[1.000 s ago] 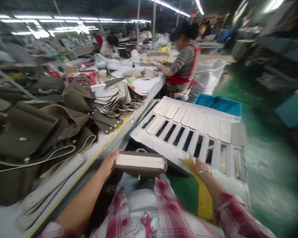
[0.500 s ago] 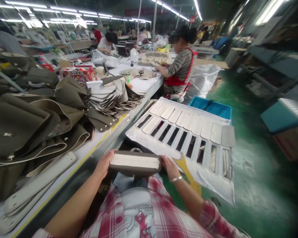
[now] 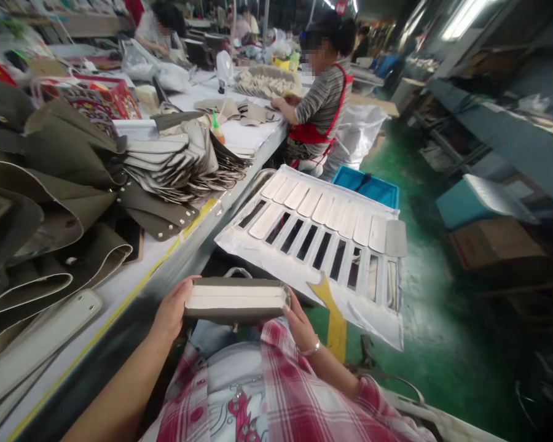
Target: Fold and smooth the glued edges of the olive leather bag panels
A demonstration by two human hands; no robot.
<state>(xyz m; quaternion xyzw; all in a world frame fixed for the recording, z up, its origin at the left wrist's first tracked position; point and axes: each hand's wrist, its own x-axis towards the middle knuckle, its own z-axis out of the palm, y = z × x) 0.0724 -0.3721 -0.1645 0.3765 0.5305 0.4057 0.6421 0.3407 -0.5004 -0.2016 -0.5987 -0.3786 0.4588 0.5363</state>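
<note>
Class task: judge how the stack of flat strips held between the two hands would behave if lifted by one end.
The stack of strips is probably fairly stiff: it spans straight between left hand and right hand without sagging. Its separate layers would likely slide apart if gripped loosely.

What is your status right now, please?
Left hand, right hand: grip on stack of strips, one per end. Stack held level. Slotted tray beyond, apart.

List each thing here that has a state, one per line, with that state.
strip stack, held level, clamped at both ends.
left hand, closed on the stack's left end.
right hand, closed on its right end.
slotted rack, partly filled, several slots empty.
</note>
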